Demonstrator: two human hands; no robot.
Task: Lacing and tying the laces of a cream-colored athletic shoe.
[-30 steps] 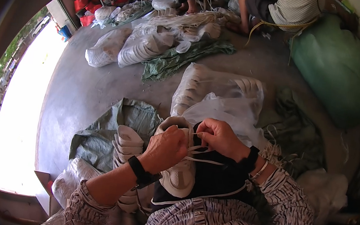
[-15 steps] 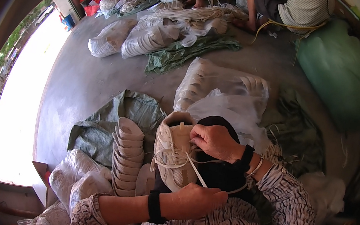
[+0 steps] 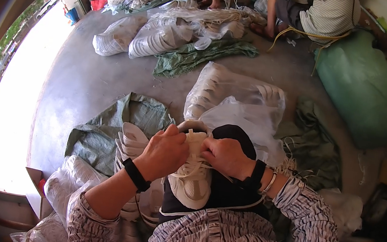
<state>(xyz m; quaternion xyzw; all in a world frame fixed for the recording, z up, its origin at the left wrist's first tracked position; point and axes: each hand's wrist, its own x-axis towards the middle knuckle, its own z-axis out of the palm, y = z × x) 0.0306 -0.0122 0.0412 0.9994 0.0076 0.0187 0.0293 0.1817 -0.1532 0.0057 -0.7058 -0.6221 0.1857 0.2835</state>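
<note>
A cream sneaker [image 3: 189, 190] rests on the black cloth [image 3: 227, 196] over my lap, toe toward me, its white shoelace [image 3: 189, 169] crossing loosely over the front. My left hand [image 3: 165, 151] is closed at the upper left edge of the lace opening; what its fingers pinch is hidden. Opposite it, my right hand [image 3: 226, 155] is closed at the right edge, with strands of lace running in to its fingers. Between the two hands the pale tongue [image 3: 195, 141] stands up. Both wrists wear black bands.
Stacked cream shoe pieces [image 3: 132, 137] stand left of the sneaker, beside a green woven sack [image 3: 119, 112]. Clear plastic bags [image 3: 77, 181] lie at lower left. Ahead is a plastic bag of shoes [image 3: 237, 95]. A big green sack [image 3: 368, 89] and a seated person [image 3: 327, 16] are farther right.
My left hand has moved up and left from the near right of the sneaker to its upper left edge. The lace end it pulled is no longer stretched across. My right hand stays close by.
</note>
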